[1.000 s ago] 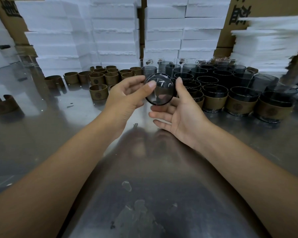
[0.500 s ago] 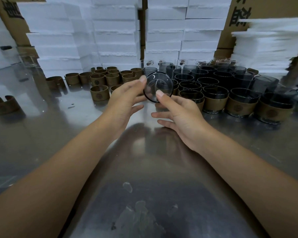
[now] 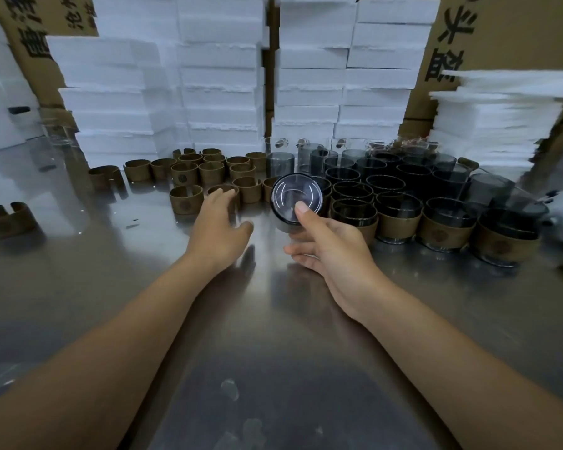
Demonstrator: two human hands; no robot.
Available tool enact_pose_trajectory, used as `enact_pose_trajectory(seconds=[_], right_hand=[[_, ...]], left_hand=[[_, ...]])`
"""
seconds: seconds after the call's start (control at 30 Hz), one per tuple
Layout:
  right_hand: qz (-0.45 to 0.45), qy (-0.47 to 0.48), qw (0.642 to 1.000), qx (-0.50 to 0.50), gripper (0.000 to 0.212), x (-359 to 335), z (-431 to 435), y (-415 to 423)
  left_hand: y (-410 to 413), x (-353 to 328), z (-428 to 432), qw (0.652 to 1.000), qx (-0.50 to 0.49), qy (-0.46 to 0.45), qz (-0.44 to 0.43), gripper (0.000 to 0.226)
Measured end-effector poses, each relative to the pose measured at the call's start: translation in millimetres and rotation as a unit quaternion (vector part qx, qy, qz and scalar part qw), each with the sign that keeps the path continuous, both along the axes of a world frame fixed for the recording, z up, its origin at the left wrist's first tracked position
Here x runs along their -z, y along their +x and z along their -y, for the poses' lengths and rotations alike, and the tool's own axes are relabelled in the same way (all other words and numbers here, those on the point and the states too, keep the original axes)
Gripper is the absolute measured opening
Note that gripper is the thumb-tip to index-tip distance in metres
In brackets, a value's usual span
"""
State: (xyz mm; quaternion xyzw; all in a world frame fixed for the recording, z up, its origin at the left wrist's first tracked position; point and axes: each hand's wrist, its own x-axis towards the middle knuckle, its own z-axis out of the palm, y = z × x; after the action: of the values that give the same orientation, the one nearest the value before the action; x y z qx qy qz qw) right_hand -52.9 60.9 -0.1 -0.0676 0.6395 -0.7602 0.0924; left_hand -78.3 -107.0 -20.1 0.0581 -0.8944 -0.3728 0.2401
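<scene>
My right hand [image 3: 325, 251] holds a smoky grey glass cup [image 3: 294, 198] tipped on its side, round base toward me, thumb pressed on the base and fingers under it. My left hand [image 3: 218, 227] stretches out over the steel table, fingers spread, its fingertips at a brown paper sleeve [image 3: 223, 191] in the front row of loose sleeves. Whether the fingers touch the sleeve, I cannot tell. Nothing is in the left hand.
Loose brown sleeves [image 3: 208, 170] cluster at the back left, one apart at the far left [image 3: 5, 219]. Dark glass cups, the front ones sleeved [image 3: 397, 219], fill the back right. White foam boxes [image 3: 221, 79] and cartons wall the rear of the steel table [image 3: 273, 336].
My left hand has let go of the glass and moved left and forward to the sleeves. The right hand alone keeps the glass, thumb now on its base.
</scene>
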Motion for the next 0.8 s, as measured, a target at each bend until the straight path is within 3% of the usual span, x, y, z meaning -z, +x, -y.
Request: enact_pose_trajectory(seconds=[0.07,0.17,0.3,0.5,0.63,0.8], right_hand=[[0.006,-0.007,1.0,-0.001,0.02,-0.7,0.1,0.0],[0.009,-0.015,1.0,-0.003,0.018,-0.4,0.4,0.4],[0.012,-0.015,1.0,-0.007,0.02,0.0,0.0,-0.9],[0.01,-0.01,1.0,-0.007,0.022,0.3,0.4,-0.9],[0.011,-0.009,1.0,-0.004,0.027,-0.2,0.7,-1.3],[-0.001,-0.002,1.0,-0.004,0.041,1.5,0.2,-2.2]], left_hand=[[-10.1,-1.0,5.9,0.999,-0.011,-0.021,0.035,0.06],[-20.2,-3.0,11.7,0.999,-0.04,-0.019,0.024,0.042],[-24.9,-2.1,15.5,0.995,-0.102,-0.009,0.012,0.04],[-11.9,-1.4,21.2,0.993,-0.115,-0.003,-0.002,0.016],[4.2,-7.9,21.3,0.99,-0.114,0.046,-0.065,0.007],[28.9,-24.3,6.3,0.973,-0.04,0.129,-0.189,0.023]])
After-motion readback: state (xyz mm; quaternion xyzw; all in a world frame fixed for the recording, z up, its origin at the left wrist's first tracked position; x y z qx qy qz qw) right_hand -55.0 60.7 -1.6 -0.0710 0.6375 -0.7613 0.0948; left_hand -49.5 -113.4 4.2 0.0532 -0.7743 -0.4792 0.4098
